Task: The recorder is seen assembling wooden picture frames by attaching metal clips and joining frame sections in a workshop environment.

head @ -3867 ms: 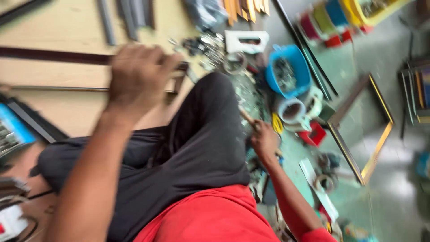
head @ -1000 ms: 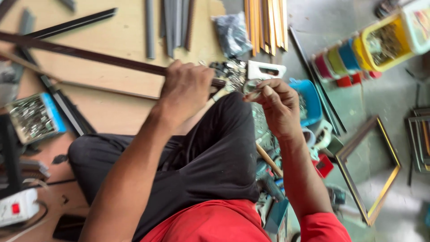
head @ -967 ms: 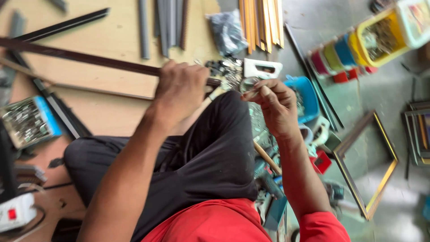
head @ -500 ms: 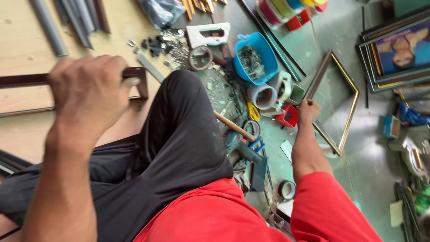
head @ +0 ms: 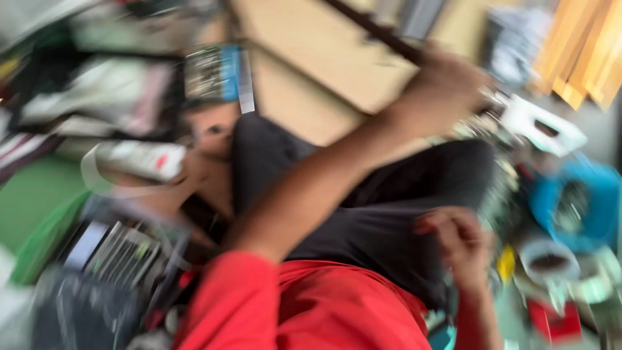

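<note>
The whole view is smeared by motion, so only coarse shapes can be read. The left hand point(head: 447, 84) is raised at the top right and clenched around a long dark strip point(head: 372, 29) (thin, like a length of frame moulding) that runs up and to the left across a pale wooden board point(head: 311, 71). The right hand point(head: 457, 240) sits lower, just off the knee of the black trousers point(head: 382, 201), its fingers curled in; whether it grips anything cannot be told through the blur. Red sleeves point(head: 259, 304) fill the bottom of the view. Just right of the left hand lies a white tool with a handle opening point(head: 541, 126), and below that a blue tub point(head: 576, 198) stands beside a roll of tape point(head: 547, 259), with a small red item point(head: 551, 321) near the bottom edge. Light wooden strips point(head: 580, 58) lean at the top right corner. On the left, a box with a blue edge point(head: 217, 74) rests on the board, and a green surface point(head: 32, 201) shows among blurred clutter
</note>
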